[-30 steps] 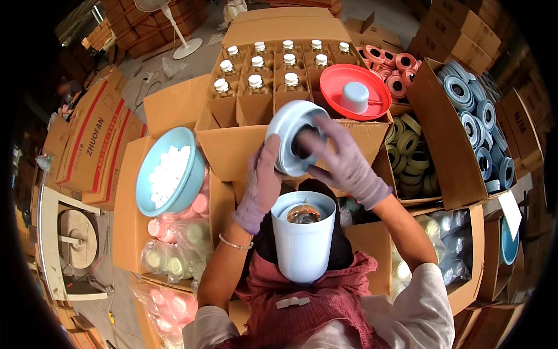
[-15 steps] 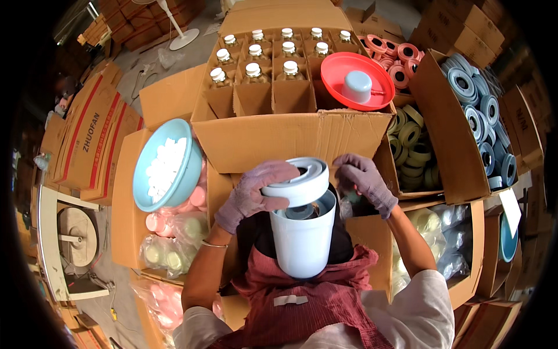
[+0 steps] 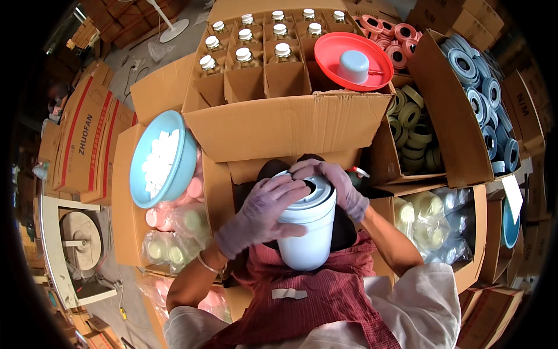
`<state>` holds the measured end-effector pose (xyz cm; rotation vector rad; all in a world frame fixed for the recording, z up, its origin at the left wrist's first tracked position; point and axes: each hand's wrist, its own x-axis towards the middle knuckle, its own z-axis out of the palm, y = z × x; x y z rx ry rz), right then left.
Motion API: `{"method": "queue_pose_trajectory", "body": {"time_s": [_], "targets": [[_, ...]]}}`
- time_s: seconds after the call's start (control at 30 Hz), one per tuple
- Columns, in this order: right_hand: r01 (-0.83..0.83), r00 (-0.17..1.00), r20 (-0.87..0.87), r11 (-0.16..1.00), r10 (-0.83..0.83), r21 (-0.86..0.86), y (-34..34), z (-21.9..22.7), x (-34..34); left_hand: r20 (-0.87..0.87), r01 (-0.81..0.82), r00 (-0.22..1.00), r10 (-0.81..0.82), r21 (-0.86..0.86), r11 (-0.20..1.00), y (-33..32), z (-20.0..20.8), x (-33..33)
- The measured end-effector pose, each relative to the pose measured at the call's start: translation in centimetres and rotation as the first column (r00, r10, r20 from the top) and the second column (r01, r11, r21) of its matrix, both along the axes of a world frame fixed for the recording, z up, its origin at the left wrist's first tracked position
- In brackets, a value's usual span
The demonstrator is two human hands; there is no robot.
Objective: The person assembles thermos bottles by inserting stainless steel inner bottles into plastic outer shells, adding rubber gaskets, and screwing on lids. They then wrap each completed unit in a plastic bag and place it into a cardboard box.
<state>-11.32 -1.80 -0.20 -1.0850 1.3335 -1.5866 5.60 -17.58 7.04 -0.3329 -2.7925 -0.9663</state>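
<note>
A light blue plastic canister [image 3: 306,239] stands upright in my lap, with a light blue ring-shaped lid [image 3: 314,196] seated on its mouth. A dark hole shows in the lid's middle. My gloved left hand [image 3: 266,210] grips the lid's left side, fingers across the top and thumb low along the canister wall. From the far right, my gloved right hand [image 3: 337,183] curls over the lid's edge, its fingertips on the top. Whatever is inside the canister is hidden by the lid.
Ahead stands a divided carton [image 3: 279,125] with white-capped glass bottles [image 3: 244,56] and a red basin [image 3: 330,70] on its corner. Left is a blue basin [image 3: 185,166] of small white pieces. Boxes of green rings [image 3: 410,114] and blue rings [image 3: 462,65] stand right.
The lid has come down from above the canister onto its mouth. My right hand has moved left and down onto it, and my left hand has spread over its side.
</note>
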Motion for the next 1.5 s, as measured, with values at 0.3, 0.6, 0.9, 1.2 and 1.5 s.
{"method": "queue_pose_trajectory", "body": {"time_s": [0.3, 0.6, 0.9, 1.2, 1.5], "targets": [[0.105, 0.986, -0.122, 0.989, -0.117, -0.103, 1.7, 0.7, 1.1, 0.086, -0.247, 0.969, 0.233, 0.43, 0.868, 0.9, -2.6, -0.7], [0.479, 0.515, -0.842, 0.869, -0.164, 0.124, 14.9, 10.1, 7.8, 0.365, -0.466, 0.879, 0.305, 0.793, 0.392, 6.3, -14.9, 1.8], [0.583, 0.794, -0.278, 0.807, -0.54, 0.096, 18.0, 1.3, 5.7, 0.562, -0.511, 0.822, 0.087, 0.664, 0.546, 8.5, -6.7, 5.1], [0.479, 0.72, -0.586, 0.877, -0.373, 0.031, 18.5, -0.6, 3.5, 0.44, -0.503, 0.861, 0.256, 0.659, 0.56, 9.8, -7.5, 5.7], [0.317, 0.345, 0.771, 0.84, -0.535, 0.441, 17.7, -1.8, 3.6, -0.211, -0.022, 0.977, 0.042, 0.096, 0.995, 8.9, 0.4, 0.6]]}}
